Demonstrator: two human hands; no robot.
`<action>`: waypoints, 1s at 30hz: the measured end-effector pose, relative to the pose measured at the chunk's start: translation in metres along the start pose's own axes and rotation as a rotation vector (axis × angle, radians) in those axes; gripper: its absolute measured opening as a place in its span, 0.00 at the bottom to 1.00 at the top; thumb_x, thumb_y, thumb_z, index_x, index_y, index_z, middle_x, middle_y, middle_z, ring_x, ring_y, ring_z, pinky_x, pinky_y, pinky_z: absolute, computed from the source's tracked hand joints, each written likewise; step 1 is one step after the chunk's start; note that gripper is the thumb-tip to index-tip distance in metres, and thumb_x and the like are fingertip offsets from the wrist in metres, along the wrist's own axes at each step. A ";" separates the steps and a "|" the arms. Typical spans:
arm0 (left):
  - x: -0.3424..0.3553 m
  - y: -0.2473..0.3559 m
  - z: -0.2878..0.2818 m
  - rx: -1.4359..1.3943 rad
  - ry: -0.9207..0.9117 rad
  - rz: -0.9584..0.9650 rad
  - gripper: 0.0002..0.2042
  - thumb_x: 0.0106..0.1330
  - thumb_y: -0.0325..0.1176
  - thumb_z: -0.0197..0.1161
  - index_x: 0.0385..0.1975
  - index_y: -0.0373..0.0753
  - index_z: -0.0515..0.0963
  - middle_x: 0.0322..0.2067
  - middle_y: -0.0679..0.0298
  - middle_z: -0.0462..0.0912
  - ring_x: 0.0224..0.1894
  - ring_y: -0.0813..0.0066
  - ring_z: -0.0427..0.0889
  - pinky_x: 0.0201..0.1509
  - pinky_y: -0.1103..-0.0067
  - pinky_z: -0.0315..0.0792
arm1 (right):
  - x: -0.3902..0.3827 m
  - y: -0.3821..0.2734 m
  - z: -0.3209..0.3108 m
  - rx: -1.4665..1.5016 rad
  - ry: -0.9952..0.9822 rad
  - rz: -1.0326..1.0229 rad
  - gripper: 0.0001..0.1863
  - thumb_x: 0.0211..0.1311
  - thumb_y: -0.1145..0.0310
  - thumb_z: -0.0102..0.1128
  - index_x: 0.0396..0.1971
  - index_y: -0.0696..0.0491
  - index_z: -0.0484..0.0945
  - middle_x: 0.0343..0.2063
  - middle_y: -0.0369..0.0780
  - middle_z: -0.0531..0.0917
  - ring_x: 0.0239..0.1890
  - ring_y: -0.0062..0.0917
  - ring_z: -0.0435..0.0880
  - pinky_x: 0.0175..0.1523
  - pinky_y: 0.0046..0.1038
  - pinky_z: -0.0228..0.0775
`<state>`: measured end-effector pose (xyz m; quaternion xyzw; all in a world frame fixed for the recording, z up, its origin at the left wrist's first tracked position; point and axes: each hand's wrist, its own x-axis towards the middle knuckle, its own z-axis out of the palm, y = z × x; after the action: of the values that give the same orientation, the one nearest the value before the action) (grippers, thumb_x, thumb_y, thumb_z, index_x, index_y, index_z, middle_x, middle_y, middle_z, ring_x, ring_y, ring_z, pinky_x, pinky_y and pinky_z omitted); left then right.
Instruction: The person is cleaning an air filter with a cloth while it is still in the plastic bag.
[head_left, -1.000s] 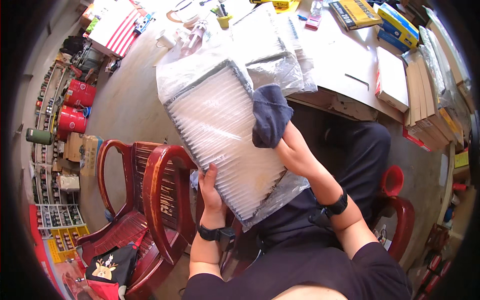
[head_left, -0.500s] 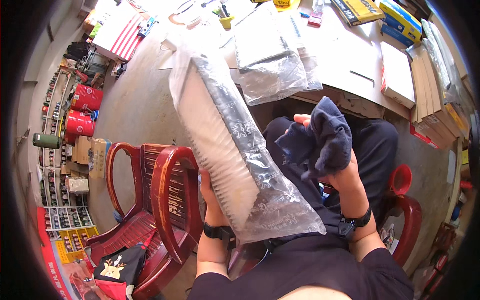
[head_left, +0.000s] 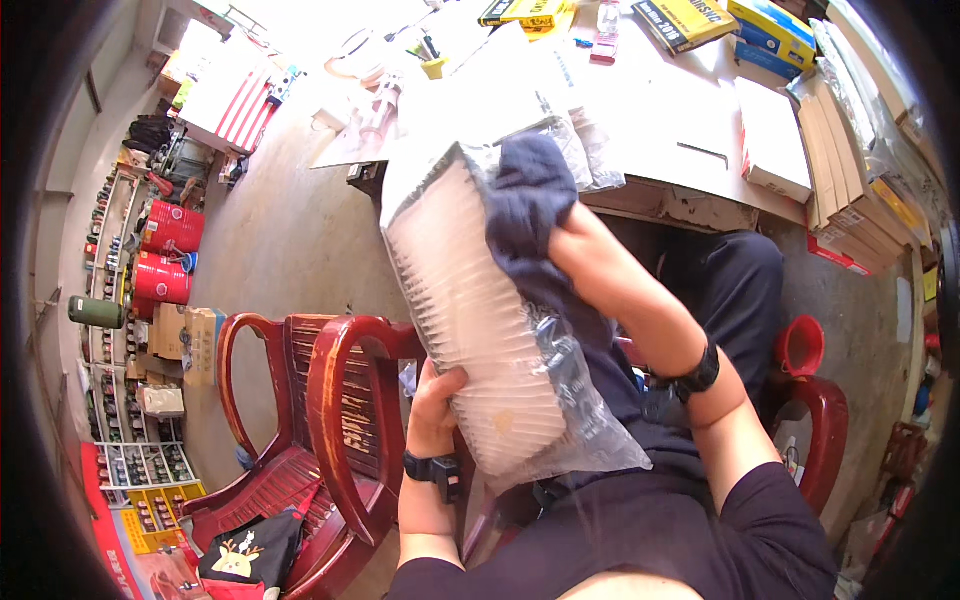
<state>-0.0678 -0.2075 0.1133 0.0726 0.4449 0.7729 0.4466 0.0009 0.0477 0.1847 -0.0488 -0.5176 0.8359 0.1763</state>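
A pleated, cream-white air filter (head_left: 470, 320) lies inside a clear plastic bag (head_left: 595, 425) with printed marks, slanting over my lap. Its lower left edge is gripped by my left hand (head_left: 437, 400), thumb on top of the pleats. A dark navy cloth (head_left: 532, 190) drapes over my right hand (head_left: 580, 245) and hides its fingers. That cloth rests against the bag near the filter's far right edge.
Ahead stands a white table (head_left: 650, 130) carrying a white box (head_left: 775, 140), a hex key (head_left: 703, 152) and more plastic bags. A worn red wooden chair (head_left: 345, 420) is close on my left. A red funnel-like piece (head_left: 801, 345) sits by the right armrest.
My right hand has moved left and away from me with the cloth, from above my lap onto the bag's far end. The bagged filter has turned, showing more pleats.
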 end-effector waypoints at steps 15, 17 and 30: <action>0.009 0.004 -0.007 0.097 0.064 0.052 0.30 0.54 0.26 0.61 0.60 0.27 0.66 0.53 0.50 0.78 0.52 0.57 0.81 0.58 0.66 0.75 | 0.080 0.015 -0.032 0.049 0.244 0.034 0.15 0.70 0.62 0.49 0.44 0.56 0.81 0.38 0.39 0.84 0.37 0.18 0.81 0.43 0.22 0.73; 0.008 0.004 -0.002 0.084 0.099 0.148 0.30 0.54 0.26 0.61 0.60 0.25 0.66 0.53 0.49 0.77 0.51 0.56 0.81 0.57 0.66 0.76 | 0.073 0.020 -0.050 0.330 0.176 0.083 0.17 0.71 0.58 0.50 0.45 0.56 0.80 0.41 0.40 0.84 0.39 0.20 0.83 0.44 0.22 0.76; 0.009 0.000 0.006 0.077 0.032 0.187 0.30 0.52 0.22 0.61 0.59 0.27 0.67 0.53 0.52 0.78 0.54 0.58 0.79 0.59 0.66 0.73 | -0.019 0.002 -0.028 -0.117 -0.086 -0.025 0.17 0.69 0.68 0.51 0.52 0.63 0.73 0.47 0.38 0.78 0.51 0.21 0.75 0.60 0.24 0.65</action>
<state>-0.0700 -0.1972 0.1139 0.1185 0.4727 0.7945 0.3623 0.0253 0.0639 0.1683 -0.0166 -0.5730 0.8033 0.1615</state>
